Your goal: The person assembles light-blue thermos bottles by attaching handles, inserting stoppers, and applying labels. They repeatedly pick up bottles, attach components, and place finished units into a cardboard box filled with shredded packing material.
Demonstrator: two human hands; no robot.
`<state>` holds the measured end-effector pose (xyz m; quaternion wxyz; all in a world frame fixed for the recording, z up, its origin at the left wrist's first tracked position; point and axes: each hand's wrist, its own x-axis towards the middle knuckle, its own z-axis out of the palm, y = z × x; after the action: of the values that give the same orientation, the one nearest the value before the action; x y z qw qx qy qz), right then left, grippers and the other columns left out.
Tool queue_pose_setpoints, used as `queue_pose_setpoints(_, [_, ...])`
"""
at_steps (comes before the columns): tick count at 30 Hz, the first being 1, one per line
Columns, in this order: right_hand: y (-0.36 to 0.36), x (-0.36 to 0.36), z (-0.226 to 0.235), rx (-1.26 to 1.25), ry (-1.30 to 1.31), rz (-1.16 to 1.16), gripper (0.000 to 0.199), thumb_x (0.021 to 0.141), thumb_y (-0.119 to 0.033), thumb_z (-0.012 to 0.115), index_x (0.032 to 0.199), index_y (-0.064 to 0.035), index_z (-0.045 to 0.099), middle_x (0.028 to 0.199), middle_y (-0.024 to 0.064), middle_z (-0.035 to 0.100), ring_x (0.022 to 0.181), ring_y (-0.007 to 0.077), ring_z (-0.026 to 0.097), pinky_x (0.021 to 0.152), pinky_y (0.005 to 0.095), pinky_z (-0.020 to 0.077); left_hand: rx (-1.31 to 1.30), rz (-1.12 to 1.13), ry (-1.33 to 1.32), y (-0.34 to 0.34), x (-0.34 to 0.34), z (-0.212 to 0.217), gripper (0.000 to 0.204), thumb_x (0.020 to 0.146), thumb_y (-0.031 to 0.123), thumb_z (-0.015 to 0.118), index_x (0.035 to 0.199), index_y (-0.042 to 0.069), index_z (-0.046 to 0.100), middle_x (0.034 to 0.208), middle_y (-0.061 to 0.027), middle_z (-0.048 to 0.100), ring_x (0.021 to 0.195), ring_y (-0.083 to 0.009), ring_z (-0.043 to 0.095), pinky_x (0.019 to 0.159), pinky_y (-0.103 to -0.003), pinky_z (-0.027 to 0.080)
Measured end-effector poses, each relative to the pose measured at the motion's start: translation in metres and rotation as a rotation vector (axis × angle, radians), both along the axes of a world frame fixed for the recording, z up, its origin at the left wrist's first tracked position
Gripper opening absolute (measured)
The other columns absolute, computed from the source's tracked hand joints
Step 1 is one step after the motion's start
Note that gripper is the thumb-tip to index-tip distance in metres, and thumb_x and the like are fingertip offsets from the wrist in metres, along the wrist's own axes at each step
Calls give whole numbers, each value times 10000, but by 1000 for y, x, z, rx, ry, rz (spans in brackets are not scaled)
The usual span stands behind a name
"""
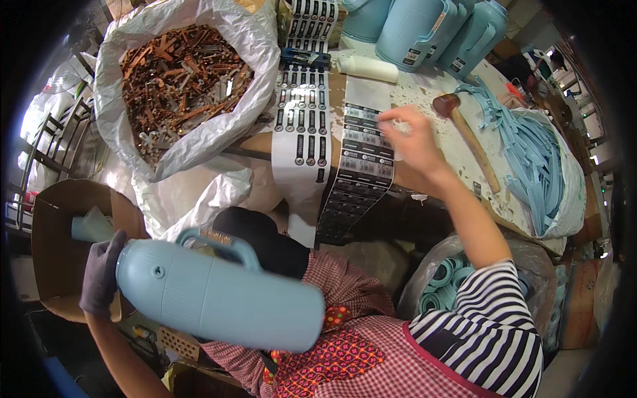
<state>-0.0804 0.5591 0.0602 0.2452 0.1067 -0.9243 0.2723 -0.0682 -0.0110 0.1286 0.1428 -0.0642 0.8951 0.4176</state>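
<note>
A light-blue vacuum flask (219,290) lies tilted across my lap, its looped handle (229,251) on the upper side. Wearing a dark grey glove, my left hand (101,273) grips the flask at its left end. Bare and slightly blurred, my right hand (415,140) is over the right edge of a strip of black-and-white barcode labels (367,139), finger and thumb drawn together. Something whitish shows by the fingers, too smeared to name. Beside that strip runs a second strip of small dark stickers (302,109); both hang over the table's near edge.
A white sack of copper-coloured and clear small parts (189,86) stands at left, above a cardboard box (50,232). A mallet (468,132), a white cylinder (367,68), blue flasks (411,33) and a sack of blue strips (531,159) are right. Below sits a bag of blue-green rings (441,278).
</note>
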Motion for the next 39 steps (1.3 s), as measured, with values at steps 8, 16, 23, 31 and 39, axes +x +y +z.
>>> queue_pose_setpoints(8, [-98, -68, -29, -58, -209, 194, 284, 704, -203, 882, 937, -58, 809, 908, 79, 698, 969, 251, 601, 889, 357, 483, -100, -74, -156, -13, -6, -31, 485, 897, 420, 699, 621, 28, 628, 577, 37, 501, 536, -58, 414, 499, -279, 326])
queue_pose_setpoints(16, [-115, -59, -13, -22, -185, 113, 171, 678, -163, 863, 761, -53, 763, 806, 98, 710, 825, 294, 648, 774, 398, 502, 1, 80, -208, -24, -22, -110, 544, 820, 449, 703, 794, -95, 704, 660, -87, 637, 623, -150, 578, 609, -330, 481])
queue_pose_setpoints(23, [-235, 46, 5, -347, -386, 463, 106, 736, -73, 818, 781, -33, 731, 1249, 161, 704, 1083, 281, 616, 986, 394, 463, 495, 551, 453, 5, 71, -138, 255, 943, 137, 692, 1129, -33, 659, 1109, -98, 689, 987, -166, 637, 909, -306, 511])
queue_pose_setpoints(31, [-338, 80, -53, -1057, -871, 589, 119, 813, -144, 829, 861, -49, 777, 1571, 355, 338, 1510, 346, 287, 1192, 444, 209, 436, 464, 513, 45, 117, -149, 414, 1017, 209, 620, 1403, 60, 608, 1583, -204, 398, 1447, -302, 407, 1176, -405, 333])
queue_pose_setpoints(39, [-345, 87, -55, -1057, -832, 423, 155, 816, -161, 825, 823, -21, 757, 1482, 444, 380, 1522, 368, 274, 1181, 438, 228, 471, 462, 513, 46, 116, -150, 392, 1023, 204, 601, 1388, 62, 623, 1588, -199, 392, 1456, -303, 394, 1176, -415, 336])
